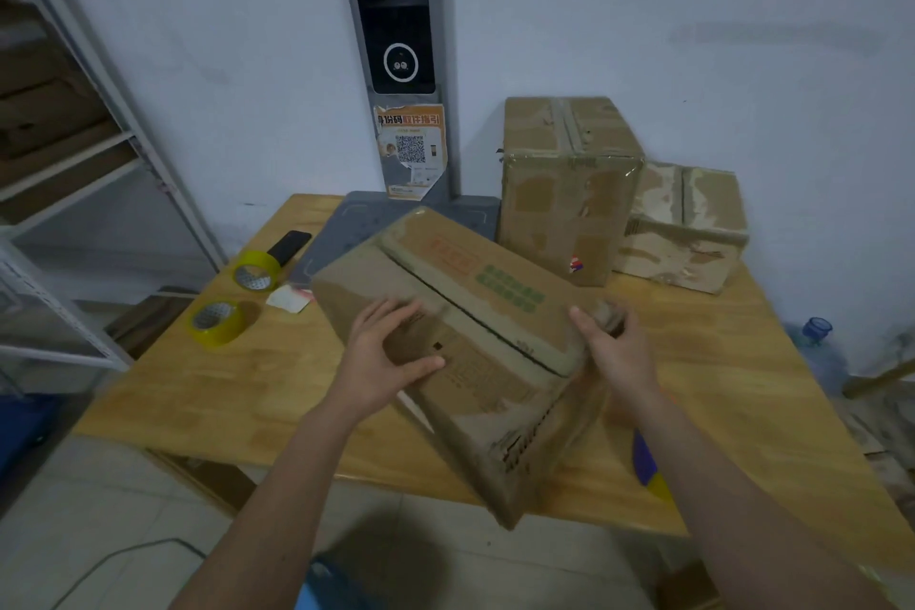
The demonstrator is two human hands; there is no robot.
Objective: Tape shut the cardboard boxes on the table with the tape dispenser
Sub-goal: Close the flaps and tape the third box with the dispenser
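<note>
Now: two bare hands holding a tilted cardboard box over a wooden table

Centrally, a brown cardboard box printed with red and green markings (460, 312) is tilting above the light wooden table (198, 391), its near corner hanging past the table's front edge. Its top flaps are meeting along a dark, untaped seam. The left hand (381, 352) is pressing flat on the near flap, fingers spread and thumb out. The right hand (614, 347) is gripping the box's right end at about 3 o'clock, fingers curling around the edge; blur is hiding the fingertips.

At 1 o'clock, a tall taped cardboard box (564, 183) is standing beside a smaller worn cardboard box (683, 228). At 9 to 10 o'clock, two yellow-tinted rolls of clear tape (218, 322) are lying on the table, near a black phone (289, 245). A grey kiosk with a QR-code poster (411, 149) is standing against the wall at 12 o'clock.
</note>
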